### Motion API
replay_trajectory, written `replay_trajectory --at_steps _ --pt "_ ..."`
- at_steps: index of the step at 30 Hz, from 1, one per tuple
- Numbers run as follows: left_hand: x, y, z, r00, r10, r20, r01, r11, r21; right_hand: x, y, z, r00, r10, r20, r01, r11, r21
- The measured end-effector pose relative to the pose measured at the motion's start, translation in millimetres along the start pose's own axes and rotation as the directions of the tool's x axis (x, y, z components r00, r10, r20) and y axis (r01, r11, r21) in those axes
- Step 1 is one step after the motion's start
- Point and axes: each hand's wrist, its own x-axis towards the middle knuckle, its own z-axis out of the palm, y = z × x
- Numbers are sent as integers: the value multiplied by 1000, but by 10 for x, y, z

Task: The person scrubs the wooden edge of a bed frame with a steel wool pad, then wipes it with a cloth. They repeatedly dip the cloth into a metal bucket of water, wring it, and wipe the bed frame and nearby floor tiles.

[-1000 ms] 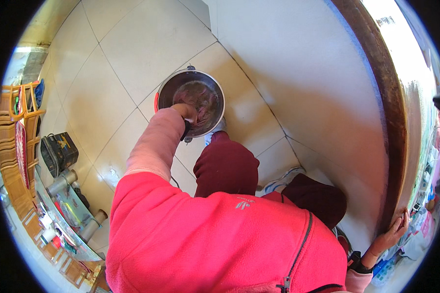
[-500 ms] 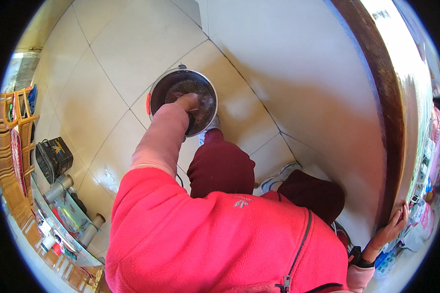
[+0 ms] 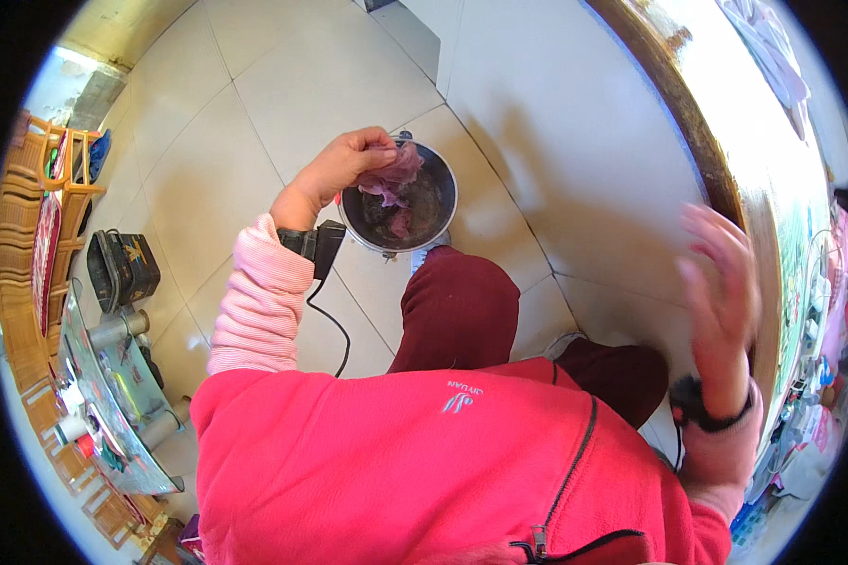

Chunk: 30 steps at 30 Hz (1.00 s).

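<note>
**Purple cloth lifted clear of the pot's water, at least in part**

Half a second ago the left hand (image 3: 344, 165) was down inside the dark pot (image 3: 446, 181); now it is above the pot's left rim, fingers pinched closed on a bunched purple cloth (image 3: 392, 172). The cloth hangs over the pot's opening; whether its lowest folds still touch the water (image 3: 426, 205) I cannot tell. As I judge it, the soaking has paused and the cloth is up where it can be handled. The right hand (image 3: 725, 292), well to the right of the pot, has left the brown edge (image 3: 711, 155) it rested on; it is motion-blurred, fingers spread, with nothing visible in it.

As for writing, the red fleece (image 3: 377, 461), below the pot in view, bears a pale emblem with small lettering. The black bag (image 3: 127, 271), left of the pot, shows a yellowish marking too small to read. I see no label on the pot.
</note>
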Motion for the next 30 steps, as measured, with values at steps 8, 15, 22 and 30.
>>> replay_trajectory --at_steps 8,15,22,30 --pt "-245 427 59 977 208 38 -206 978 -42 1188 -4 2249 804 39 594 -442 707 552" --pt "181 -210 -89 999 -4 46 6 999 -36 1271 418 3240 696 71 715 -608 588 534" --pt "692 -1151 -54 998 44 47 -57 946 318 1237 734 3501 662 37 749 -647 533 546" --pt "993 -1739 483 980 -184 72 194 966 -173 1117 800 3502 678 136 722 -723 -50 689"
